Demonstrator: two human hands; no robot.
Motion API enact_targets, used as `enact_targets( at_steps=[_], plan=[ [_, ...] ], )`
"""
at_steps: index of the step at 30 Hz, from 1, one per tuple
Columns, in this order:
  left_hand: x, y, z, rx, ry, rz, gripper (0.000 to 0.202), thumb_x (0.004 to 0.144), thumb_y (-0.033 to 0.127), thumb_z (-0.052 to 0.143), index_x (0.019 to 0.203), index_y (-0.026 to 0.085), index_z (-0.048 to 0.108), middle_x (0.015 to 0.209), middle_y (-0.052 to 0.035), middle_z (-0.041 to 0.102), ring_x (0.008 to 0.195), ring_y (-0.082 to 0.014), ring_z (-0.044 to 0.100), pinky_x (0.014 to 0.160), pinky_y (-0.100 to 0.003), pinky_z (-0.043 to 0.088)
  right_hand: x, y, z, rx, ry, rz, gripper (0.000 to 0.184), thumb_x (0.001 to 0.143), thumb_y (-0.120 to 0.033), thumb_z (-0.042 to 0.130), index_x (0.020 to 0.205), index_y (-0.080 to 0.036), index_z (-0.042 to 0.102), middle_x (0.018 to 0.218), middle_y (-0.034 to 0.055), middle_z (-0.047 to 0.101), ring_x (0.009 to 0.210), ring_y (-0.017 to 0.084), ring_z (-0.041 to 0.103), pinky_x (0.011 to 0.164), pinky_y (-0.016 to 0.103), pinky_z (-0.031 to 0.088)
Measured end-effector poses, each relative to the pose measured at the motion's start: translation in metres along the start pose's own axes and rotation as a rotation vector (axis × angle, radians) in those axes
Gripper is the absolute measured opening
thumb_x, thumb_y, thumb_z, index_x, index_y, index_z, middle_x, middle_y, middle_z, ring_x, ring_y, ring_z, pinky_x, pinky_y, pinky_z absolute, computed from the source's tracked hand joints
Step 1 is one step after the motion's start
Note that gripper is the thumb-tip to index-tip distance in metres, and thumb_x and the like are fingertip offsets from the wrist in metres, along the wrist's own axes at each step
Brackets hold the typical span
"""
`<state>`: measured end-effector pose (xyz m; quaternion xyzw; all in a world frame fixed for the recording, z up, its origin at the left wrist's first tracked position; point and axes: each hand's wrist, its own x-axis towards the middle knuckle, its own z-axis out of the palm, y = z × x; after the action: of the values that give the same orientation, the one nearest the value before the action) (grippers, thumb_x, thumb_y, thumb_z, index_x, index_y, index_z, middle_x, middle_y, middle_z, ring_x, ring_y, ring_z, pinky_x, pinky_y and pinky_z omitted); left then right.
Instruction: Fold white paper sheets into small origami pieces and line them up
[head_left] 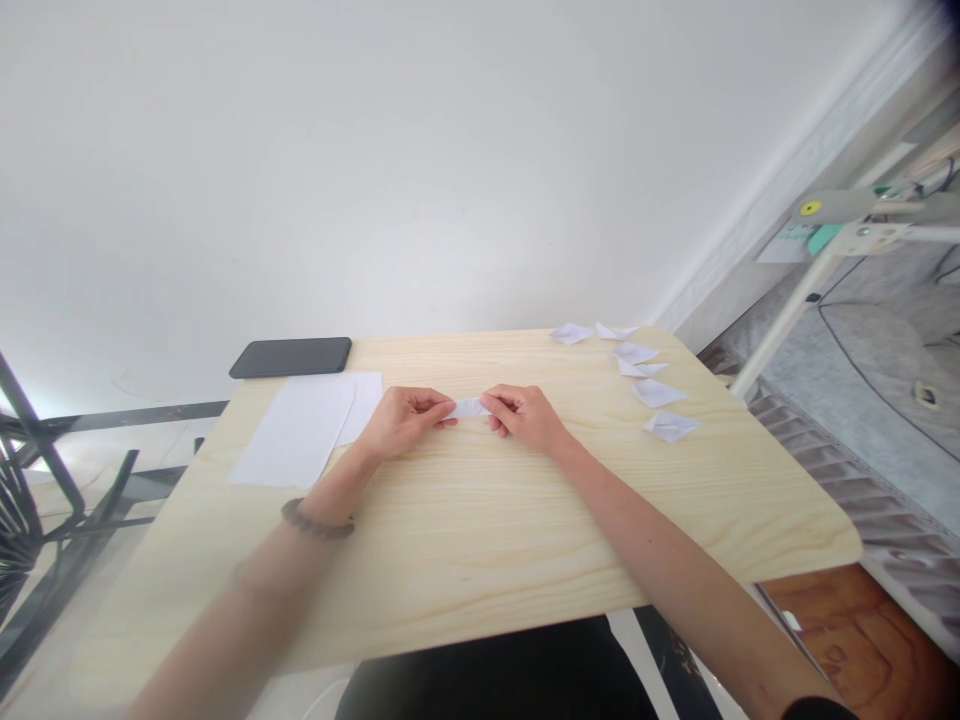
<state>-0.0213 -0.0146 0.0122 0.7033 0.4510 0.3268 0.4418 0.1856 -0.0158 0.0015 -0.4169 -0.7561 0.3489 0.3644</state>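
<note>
A small folded strip of white paper (pixel 469 407) is stretched between both hands above the middle of the wooden table (pixel 480 540). My left hand (pixel 409 418) pinches its left end between thumb and fingers. At the right end, my right hand (pixel 523 412) grips it the same way. The fingers cover both ends, so only the short middle part shows. Loose sheets of white paper (pixel 289 435) lie flat to the left of my left hand. On the right side of the table rest several folded paper boats (pixel 671 427), apart from my right hand.
A black phone (pixel 291 357) lies at the table's back left corner, just behind the paper sheets. The white wall (pixel 450 180) rises behind the table. Off to the right stands a white metal frame (pixel 787 310). Dark metal legs (pixel 45 450) show at the left.
</note>
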Motion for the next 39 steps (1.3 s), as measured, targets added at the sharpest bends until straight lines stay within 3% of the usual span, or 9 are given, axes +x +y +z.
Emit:
enact_targets(
  at_steps=[3,6,10,13,18,22,26,30,39],
  plan=[
    [0.001,0.001,-0.001,-0.011,0.03,-0.031,0.035,0.075,0.044,0.053,0.085,0.012,0.065,0.074,-0.0073,0.068,0.065,-0.0157,0.061,0.061,-0.024,0.049,0.0,0.001,0.001,0.038,0.032,0.028,0.03,0.083,-0.039,0.042,0.076,-0.015,0.06,0.054,-0.0017,0.055,0.041,0.006,0.049,0.043,0.017,0.04],
    [0.001,0.001,-0.001,-0.029,-0.019,-0.09,0.041,0.079,0.048,0.046,0.084,0.011,0.063,0.065,-0.0063,0.066,0.053,-0.012,0.057,0.048,-0.02,0.046,0.001,0.003,0.002,0.063,0.057,0.019,0.031,0.081,-0.04,0.045,0.077,-0.015,0.062,0.054,-0.0013,0.055,0.044,0.006,0.049,0.044,0.017,0.041],
    [0.002,0.0,-0.003,-0.018,-0.068,-0.106,0.044,0.081,0.05,0.04,0.077,0.012,0.062,0.056,-0.0027,0.06,0.042,-0.0081,0.049,0.038,-0.018,0.038,0.002,0.005,0.003,0.03,0.099,-0.063,0.029,0.081,-0.037,0.046,0.093,-0.018,0.064,0.068,0.0014,0.057,0.055,0.007,0.052,0.047,0.017,0.042],
    [0.002,-0.001,-0.003,-0.05,-0.052,-0.085,0.039,0.079,0.049,0.045,0.079,0.013,0.061,0.063,-0.0029,0.06,0.049,-0.0094,0.052,0.042,-0.019,0.042,0.002,0.006,0.002,-0.006,0.102,-0.114,0.029,0.082,-0.034,0.046,0.101,-0.021,0.062,0.082,0.0037,0.056,0.065,0.009,0.053,0.047,0.016,0.042],
    [0.001,-0.004,-0.004,-0.156,-0.038,-0.071,0.038,0.074,0.041,0.056,0.102,0.014,0.056,0.075,-0.0046,0.062,0.069,-0.0146,0.059,0.064,-0.028,0.049,0.001,0.007,0.002,-0.008,0.083,-0.126,0.029,0.078,-0.029,0.05,0.105,-0.021,0.059,0.096,0.0058,0.053,0.072,0.01,0.053,0.045,0.016,0.042],
    [0.002,-0.009,-0.004,-0.21,-0.007,-0.063,0.035,0.071,0.036,0.061,0.098,0.014,0.056,0.073,-0.0034,0.063,0.072,-0.0153,0.06,0.071,-0.03,0.048,0.002,0.011,0.003,-0.016,0.108,-0.128,0.034,0.076,-0.023,0.052,0.11,-0.022,0.054,0.096,0.0051,0.054,0.073,0.01,0.053,0.045,0.016,0.041],
    [0.003,-0.01,-0.003,-0.128,0.037,-0.042,0.025,0.072,0.034,0.059,0.088,0.015,0.058,0.074,-0.0032,0.064,0.071,-0.0148,0.061,0.075,-0.029,0.046,0.003,0.013,0.005,-0.036,0.1,-0.125,0.029,0.074,-0.026,0.056,0.102,-0.021,0.058,0.098,0.0052,0.056,0.075,0.011,0.054,0.049,0.018,0.043],
    [0.001,-0.006,0.001,-0.017,-0.002,0.007,0.022,0.073,0.034,0.058,0.085,0.015,0.059,0.075,-0.0035,0.065,0.072,-0.0153,0.061,0.07,-0.026,0.047,0.004,0.012,0.007,-0.133,0.068,-0.204,0.016,0.077,-0.028,0.054,0.085,-0.019,0.065,0.083,0.0033,0.062,0.068,0.01,0.055,0.058,0.021,0.043],
    [-0.004,0.003,0.006,0.198,-0.009,0.166,0.026,0.08,0.033,0.048,0.083,0.015,0.066,0.066,-0.0027,0.065,0.06,-0.0113,0.06,0.059,-0.019,0.048,-0.001,0.001,0.01,-0.254,0.032,-0.281,0.024,0.084,-0.029,0.045,0.078,-0.017,0.066,0.069,0.0018,0.063,0.061,0.009,0.054,0.06,0.02,0.038]
  ],
)
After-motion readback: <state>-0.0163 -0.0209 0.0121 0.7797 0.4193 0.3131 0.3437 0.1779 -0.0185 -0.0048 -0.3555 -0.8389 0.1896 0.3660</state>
